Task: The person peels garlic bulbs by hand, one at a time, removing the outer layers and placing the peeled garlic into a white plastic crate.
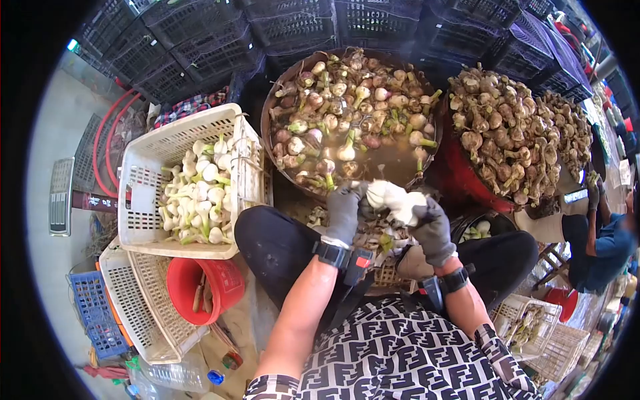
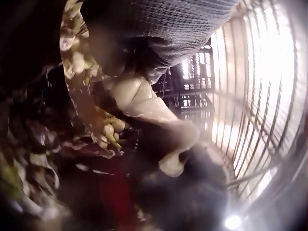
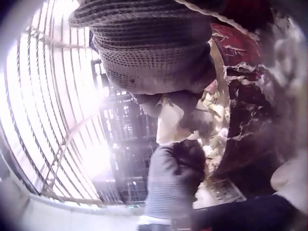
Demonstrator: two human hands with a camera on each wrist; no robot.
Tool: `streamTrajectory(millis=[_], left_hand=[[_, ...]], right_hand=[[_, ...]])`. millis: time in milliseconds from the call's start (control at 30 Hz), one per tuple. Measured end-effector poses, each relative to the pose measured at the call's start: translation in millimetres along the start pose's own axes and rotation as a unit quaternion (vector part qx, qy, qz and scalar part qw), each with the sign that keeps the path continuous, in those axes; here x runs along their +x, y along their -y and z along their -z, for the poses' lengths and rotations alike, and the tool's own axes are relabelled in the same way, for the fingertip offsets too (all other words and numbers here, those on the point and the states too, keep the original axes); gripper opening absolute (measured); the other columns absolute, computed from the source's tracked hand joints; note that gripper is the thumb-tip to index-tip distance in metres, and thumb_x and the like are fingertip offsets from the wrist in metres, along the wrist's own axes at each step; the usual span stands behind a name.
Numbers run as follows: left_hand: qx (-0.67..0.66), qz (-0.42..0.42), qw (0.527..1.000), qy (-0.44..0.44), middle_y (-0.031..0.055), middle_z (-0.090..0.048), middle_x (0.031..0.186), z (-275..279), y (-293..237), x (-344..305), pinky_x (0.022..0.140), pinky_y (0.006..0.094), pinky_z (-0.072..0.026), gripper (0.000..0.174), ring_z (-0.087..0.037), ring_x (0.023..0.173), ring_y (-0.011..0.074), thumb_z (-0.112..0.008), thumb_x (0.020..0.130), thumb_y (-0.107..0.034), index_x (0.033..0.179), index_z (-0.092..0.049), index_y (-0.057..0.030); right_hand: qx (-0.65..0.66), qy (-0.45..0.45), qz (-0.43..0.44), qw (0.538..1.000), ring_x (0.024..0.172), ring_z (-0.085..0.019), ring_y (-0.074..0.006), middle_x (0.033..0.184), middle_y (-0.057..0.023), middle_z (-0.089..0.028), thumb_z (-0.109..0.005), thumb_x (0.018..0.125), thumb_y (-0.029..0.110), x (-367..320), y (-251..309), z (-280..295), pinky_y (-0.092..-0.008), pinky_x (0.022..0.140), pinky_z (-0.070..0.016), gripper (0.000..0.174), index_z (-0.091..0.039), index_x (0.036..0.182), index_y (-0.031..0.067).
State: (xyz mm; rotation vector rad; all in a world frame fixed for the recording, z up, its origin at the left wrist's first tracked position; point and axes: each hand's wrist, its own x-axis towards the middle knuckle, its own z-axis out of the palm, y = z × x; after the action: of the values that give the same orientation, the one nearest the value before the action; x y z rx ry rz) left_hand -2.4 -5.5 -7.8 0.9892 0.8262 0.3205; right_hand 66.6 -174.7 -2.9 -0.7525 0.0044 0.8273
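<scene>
Dark crates (image 1: 293,21) stand stacked behind the round tub (image 1: 267,133). Near the tub's closer side, your left hand (image 1: 343,215) and right hand (image 1: 435,232) grip the white garlic (image 1: 395,201) from both sides, probably to keep it steady.

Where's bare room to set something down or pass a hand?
A narrow floor strip looks bare between the red bucket and left forearm. The round tub shows open water toward its near rim, among garlic bulbs. Its far side and the heaped red container are crowded.

Produce workshop: stacked dark crates (image 1: 297,28), heaped garlic (image 1: 503,133).
</scene>
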Motion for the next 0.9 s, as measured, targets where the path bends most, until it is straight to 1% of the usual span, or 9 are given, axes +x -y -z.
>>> streamTrajectory(millis=[133, 167, 200, 267, 333, 400, 533, 600, 900], left_hand=[[-0.129, 0.026, 0.984, -0.116, 0.0007, -0.058, 0.06, 22.6, -5.2, 23.8, 0.037, 0.0195, -0.0407, 0.012, -0.051, 0.044, 0.0076, -0.062, 0.077, -0.014, 0.086, -0.06, -0.0057], [-0.088, 0.002, 0.989, -0.117, 0.0003, -0.058, 0.063, 20.4, -10.0, 19.9, 0.041, 0.0204, -0.0454, 0.007, -0.052, 0.047, 0.0075, -0.061, 0.078, -0.011, 0.08, -0.061, -0.0047], [-0.085, 0.004, 0.99, -0.114, 0.0003, -0.058, 0.063, 19.6, -7.7, 18.5, 0.041, 0.0204, -0.0454, 0.007, -0.052, 0.047, 0.0075, -0.061, 0.078, -0.011, 0.08, -0.061, -0.0047], [0.054, -0.056, 0.996, -0.036, 0.0005, -0.06, 0.067, 12.0, -0.8, 15.6, 0.041, 0.02, -0.0455, 0.01, -0.052, 0.048, 0.0063, -0.062, 0.077, -0.012, 0.083, -0.062, -0.0034], [0.06, -0.055, 0.996, -0.025, 0.0001, -0.06, 0.07, 2.8, 4.9, 10.6, 0.046, 0.0187, -0.0451, 0.01, -0.052, 0.053, 0.0055, -0.063, 0.076, -0.009, 0.084, -0.063, -0.0027], [0.208, -0.245, 0.947, 0.029, -0.0011, -0.061, 0.071, -0.2, 16.9, 9.7, 0.053, 0.0187, -0.0446, 0.01, -0.053, 0.058, 0.0063, -0.063, 0.075, -0.007, 0.083, -0.063, -0.001], [0.362, -0.317, 0.876, 0.033, 0.0044, -0.061, 0.075, -13.8, 8.3, -11.7, 0.062, 0.0236, -0.0444, 0.012, -0.056, 0.066, 0.0133, -0.063, 0.071, -0.004, 0.083, -0.063, -0.0031], [0.384, -0.343, 0.856, 0.041, 0.0077, -0.06, 0.077, -14.7, 5.5, -16.8, 0.064, 0.0253, -0.0442, 0.015, -0.057, 0.07, 0.0173, -0.064, 0.069, -0.005, 0.083, -0.063, -0.0047], [0.313, -0.339, 0.875, 0.149, 0.0059, -0.06, 0.083, -8.4, 1.8, -21.7, 0.066, 0.0242, -0.0439, 0.012, -0.056, 0.072, 0.0156, -0.062, 0.07, -0.003, 0.082, -0.061, -0.0046]], right_hand=[[-0.348, -0.062, 0.241, 0.904, 0.09, -0.055, -0.0177, 0.1, -0.0062, -0.056, -0.048, 0.075, 0.002, -17.4, 41.8, 9.5, -0.0287, 0.083, -0.0427, 0.028, -0.051, 0.103, 0.0011], [-0.068, -0.022, 0.083, 0.994, 0.091, -0.055, -0.0174, 0.101, -0.0057, -0.055, -0.052, 0.076, 0.007, -13.0, 56.9, 19.6, -0.0278, 0.081, -0.0432, 0.027, -0.051, 0.103, 0.0005], [-0.358, -0.098, -0.079, 0.925, 0.093, -0.055, -0.0183, 0.102, -0.0069, -0.056, -0.057, 0.075, 0.012, -8.6, 69.0, 34.7, -0.0266, 0.081, -0.0428, 0.033, -0.051, 0.107, 0.0035], [-0.837, -0.033, 0.081, 0.539, 0.091, -0.056, -0.0222, 0.1, -0.0071, -0.058, -0.06, 0.073, 0.016, 2.8, 54.1, 47.2, -0.0279, 0.079, -0.0436, 0.037, -0.052, 0.108, 0.0097], [-0.815, -0.048, 0.15, 0.557, 0.089, -0.056, -0.0249, 0.097, -0.0067, -0.058, -0.063, 0.071, 0.018, 14.6, 42.9, 33.0, -0.0307, 0.077, -0.0442, 0.035, -0.055, 0.105, 0.0154], [-0.645, -0.016, 0.147, 0.749, 0.08, -0.058, -0.0259, 0.091, -0.0114, -0.06, -0.063, 0.071, 0.013, 19.0, 31.9, 1.6, -0.0294, 0.073, -0.0453, 0.029, -0.059, 0.099, 0.0085], [-0.717, 0.008, 0.23, 0.658, 0.079, -0.058, -0.0247, 0.085, -0.0089, -0.061, -0.061, 0.073, 0.015, 27.4, 11.8, -23.3, -0.0314, 0.069, -0.0453, 0.02, -0.061, 0.092, 0.0105], [-0.807, -0.001, 0.223, 0.547, 0.077, -0.058, -0.0258, 0.081, -0.0073, -0.06, -0.058, 0.071, 0.011, 30.5, 1.9, -17.6, -0.0335, 0.066, -0.0448, 0.016, -0.061, 0.086, 0.0125], [-0.828, -0.085, 0.128, 0.54, 0.075, -0.057, -0.0299, 0.077, -0.0114, -0.059, -0.054, 0.07, 0.021, 33.5, 10.0, 15.9, -0.0397, 0.065, -0.0439, 0.012, -0.056, 0.079, 0.0126]])
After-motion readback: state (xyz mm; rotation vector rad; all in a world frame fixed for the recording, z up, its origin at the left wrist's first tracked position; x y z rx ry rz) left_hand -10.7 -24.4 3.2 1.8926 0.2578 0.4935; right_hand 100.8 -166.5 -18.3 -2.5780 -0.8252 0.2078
